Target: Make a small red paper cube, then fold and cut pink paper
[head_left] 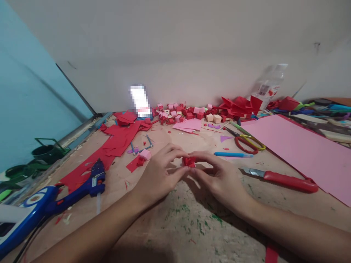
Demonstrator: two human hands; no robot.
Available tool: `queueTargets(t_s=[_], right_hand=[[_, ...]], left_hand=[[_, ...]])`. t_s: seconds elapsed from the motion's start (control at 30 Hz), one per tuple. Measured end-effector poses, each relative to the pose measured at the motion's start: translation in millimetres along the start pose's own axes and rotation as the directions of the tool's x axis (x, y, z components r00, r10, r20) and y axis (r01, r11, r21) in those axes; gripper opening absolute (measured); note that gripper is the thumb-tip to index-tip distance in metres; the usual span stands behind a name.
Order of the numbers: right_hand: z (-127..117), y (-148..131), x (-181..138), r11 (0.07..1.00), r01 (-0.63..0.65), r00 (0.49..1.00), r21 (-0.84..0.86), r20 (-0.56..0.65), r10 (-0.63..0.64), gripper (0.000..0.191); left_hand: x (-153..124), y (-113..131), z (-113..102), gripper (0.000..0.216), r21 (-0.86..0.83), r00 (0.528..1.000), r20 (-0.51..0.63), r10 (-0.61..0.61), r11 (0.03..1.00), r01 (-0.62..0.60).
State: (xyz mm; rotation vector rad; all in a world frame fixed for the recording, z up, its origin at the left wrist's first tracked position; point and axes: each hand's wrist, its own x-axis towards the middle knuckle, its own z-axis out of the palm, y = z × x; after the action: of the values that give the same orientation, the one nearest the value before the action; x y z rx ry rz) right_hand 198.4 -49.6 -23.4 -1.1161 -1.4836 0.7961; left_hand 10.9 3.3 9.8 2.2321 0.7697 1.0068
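Between my fingertips, over the middle of the table, is a small folded red paper piece [189,162], partly hidden by the fingers. My left hand [164,168] pinches it from the left, thumb below and fingers above. From the right, my right hand [214,171] grips the same piece in a like pinch. Left of my left hand lie a pink paper cube [145,155] and a small red one [140,161] on a red scrap. A utility knife [290,181] with a red handle lies right of my right hand, blade toward it.
Blue glue gun [97,179] and red paper strips [120,140] lie at left. Many small paper cubes [178,112] line the wall beside a lit phone [140,100]. Scissors [246,143], a blue pen [233,155], pink sheets [301,146] and a plastic bottle [271,86] are at right.
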Motion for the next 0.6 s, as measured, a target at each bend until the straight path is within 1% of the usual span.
queueTargets(t_s=[0.1,0.27,0.43,0.6], right_hand=[[0.2,1.0,-0.3,1.000,-0.006,1.000,0.003,-0.004,0.006,0.017],[2.4,1.1,0.1,1.000,-0.003,1.000,0.022,-0.006,0.003,0.018],[2.8,-0.2,-0.4,1.000,-0.006,1.000,0.000,-0.023,0.006,0.016],[1.6,-0.7,-0.3,1.000,0.018,1.000,-0.014,-0.021,-0.018,0.014]], left_hand=[[-0.5,0.7,0.0,0.017,0.073,0.998,-0.018,0.057,0.996,-0.055],[-1.7,-2.1,1.8,0.019,0.109,0.992,-0.024,0.120,0.987,-0.117],[-1.8,-5.2,2.7,0.017,0.130,0.987,-0.028,0.161,0.979,-0.156],[-3.7,-7.0,3.2,0.017,0.127,0.986,-0.024,0.166,0.979,-0.161]])
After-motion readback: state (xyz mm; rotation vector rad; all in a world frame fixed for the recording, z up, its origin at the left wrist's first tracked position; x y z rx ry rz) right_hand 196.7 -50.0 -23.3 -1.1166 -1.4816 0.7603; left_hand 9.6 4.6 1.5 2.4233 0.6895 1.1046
